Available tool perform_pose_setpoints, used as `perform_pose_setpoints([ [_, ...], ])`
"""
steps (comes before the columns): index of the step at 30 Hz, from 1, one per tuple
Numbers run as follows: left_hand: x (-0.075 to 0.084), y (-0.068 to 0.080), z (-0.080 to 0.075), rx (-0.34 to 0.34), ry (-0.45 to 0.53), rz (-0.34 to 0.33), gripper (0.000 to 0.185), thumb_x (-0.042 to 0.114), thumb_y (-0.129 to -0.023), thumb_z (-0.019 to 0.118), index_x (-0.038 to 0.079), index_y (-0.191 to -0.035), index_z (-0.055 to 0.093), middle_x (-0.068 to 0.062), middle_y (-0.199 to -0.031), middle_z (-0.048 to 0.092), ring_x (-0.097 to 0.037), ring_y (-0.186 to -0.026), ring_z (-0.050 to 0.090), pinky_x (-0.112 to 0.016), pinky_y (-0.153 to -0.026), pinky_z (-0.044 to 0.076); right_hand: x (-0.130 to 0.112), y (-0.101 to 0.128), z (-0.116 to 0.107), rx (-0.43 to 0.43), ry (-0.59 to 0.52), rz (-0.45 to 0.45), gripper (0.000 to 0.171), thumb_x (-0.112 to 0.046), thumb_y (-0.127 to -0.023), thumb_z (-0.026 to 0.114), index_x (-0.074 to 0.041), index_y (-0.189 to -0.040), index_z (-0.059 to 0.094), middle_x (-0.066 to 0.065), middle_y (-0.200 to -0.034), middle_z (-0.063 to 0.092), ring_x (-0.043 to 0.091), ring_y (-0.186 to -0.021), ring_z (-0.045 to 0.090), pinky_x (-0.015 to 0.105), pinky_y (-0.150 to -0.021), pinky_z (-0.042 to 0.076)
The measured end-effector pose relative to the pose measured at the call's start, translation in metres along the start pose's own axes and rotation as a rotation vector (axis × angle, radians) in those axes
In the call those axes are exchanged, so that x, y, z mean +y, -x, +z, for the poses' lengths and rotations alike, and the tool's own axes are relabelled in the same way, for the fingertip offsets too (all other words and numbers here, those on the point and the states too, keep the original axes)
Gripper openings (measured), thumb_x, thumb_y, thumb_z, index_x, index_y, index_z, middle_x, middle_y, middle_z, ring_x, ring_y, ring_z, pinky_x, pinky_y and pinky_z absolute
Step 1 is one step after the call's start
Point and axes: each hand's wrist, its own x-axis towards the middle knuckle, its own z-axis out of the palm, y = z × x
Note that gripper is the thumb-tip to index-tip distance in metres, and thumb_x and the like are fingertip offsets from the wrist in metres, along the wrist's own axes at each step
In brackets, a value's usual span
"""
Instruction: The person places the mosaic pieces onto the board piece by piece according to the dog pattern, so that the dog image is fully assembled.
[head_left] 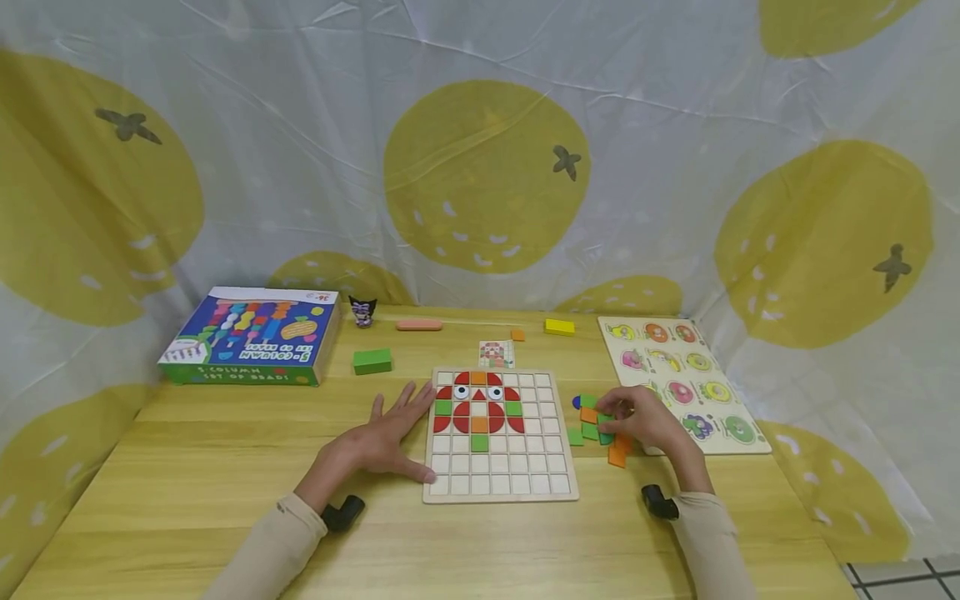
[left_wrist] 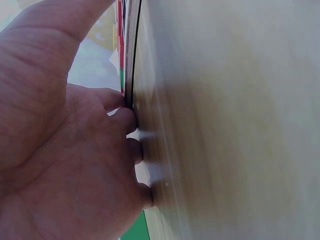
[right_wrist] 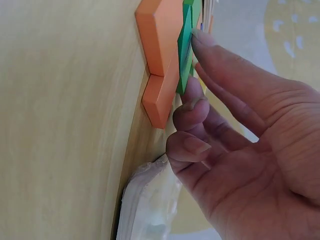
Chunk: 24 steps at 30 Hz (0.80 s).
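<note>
The owl on the board [head_left: 500, 492] is partly made, with many white squares left, while the left hand [head_left: 390, 437] lies flat beside the board and the right hand [head_left: 637, 419] pinches a green tile [right_wrist: 185, 47] from the pile [head_left: 600, 429] on the right.

Head view bright, even, soft light, hardly any shadows, sharp centre, wide-angle bending at edges. Left wrist view pretty mushy: table [left_wrist: 235, 125] smeared, dark shadow under left hand [left_wrist: 60, 150]. Right wrist view clearer, orange blocks [right_wrist: 160, 55] sharp, background washed out.
</note>
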Motion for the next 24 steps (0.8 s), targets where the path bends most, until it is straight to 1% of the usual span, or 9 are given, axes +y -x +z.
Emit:
perform_pose_setpoints([
  [4,-0.0008,-0.0002,-0.0004,0.003,-0.004,0.003,0.131,0.051,-0.082,0.093,0.011,-0.175,0.01,-0.008,-0.183,0.0,-0.037,-0.167,-0.011,-0.068,-0.127,-0.016,0.0005,0.0007,-0.0009,-0.005,-0.005,0.0,0.018,-0.007,-0.087,0.09,-0.004,-0.101,0.081,0.0,-0.087,0.072,0.015,-0.078,0.061,0.025,-0.071,0.054],
  [10,-0.0013,-0.0003,-0.001,0.005,-0.003,-0.003,0.131,0.05,-0.082,0.094,0.011,-0.175,0.01,-0.008,-0.183,0.001,-0.037,-0.167,-0.01,-0.069,-0.127,-0.016,-0.0023,-0.0011,-0.0011,-0.011,0.004,0.039,0.016,-0.006,-0.087,0.09,-0.004,-0.099,0.081,0.0,-0.087,0.073,0.018,-0.078,0.063,0.024,-0.071,0.054],
  [14,-0.0007,-0.0001,-0.0009,0.002,0.003,0.002,0.131,0.05,-0.082,0.094,0.011,-0.175,0.01,-0.009,-0.183,0.001,-0.038,-0.167,-0.01,-0.069,-0.127,-0.016,-0.0025,-0.0012,-0.0006,0.0,-0.001,0.047,0.014,-0.005,-0.087,0.09,-0.004,-0.097,0.08,0.001,-0.086,0.073,0.018,-0.078,0.064,0.023,-0.071,0.055],
  [20,-0.0014,-0.0005,-0.0002,0.0,0.003,0.003,0.131,0.05,-0.082,0.094,0.011,-0.175,0.01,-0.009,-0.183,0.001,-0.038,-0.167,-0.01,-0.069,-0.127,-0.016,-0.0029,-0.0003,-0.0006,0.018,0.004,0.02,0.012,-0.007,-0.087,0.091,-0.005,-0.091,0.08,0.001,-0.083,0.074,0.016,-0.074,0.065,0.023,-0.068,0.056],
  [24,-0.0011,0.0005,-0.0007,0.001,0.0,0.0,0.13,0.05,-0.082,0.093,0.01,-0.174,0.011,-0.01,-0.183,0.001,-0.038,-0.167,-0.01,-0.069,-0.127,-0.016,-0.0037,0.0008,-0.0025,0.032,0.026,-0.018,0.006,-0.008,-0.092,0.087,-0.003,-0.092,0.083,0.001,-0.084,0.078,0.013,-0.072,0.066,0.023,-0.066,0.056],
])
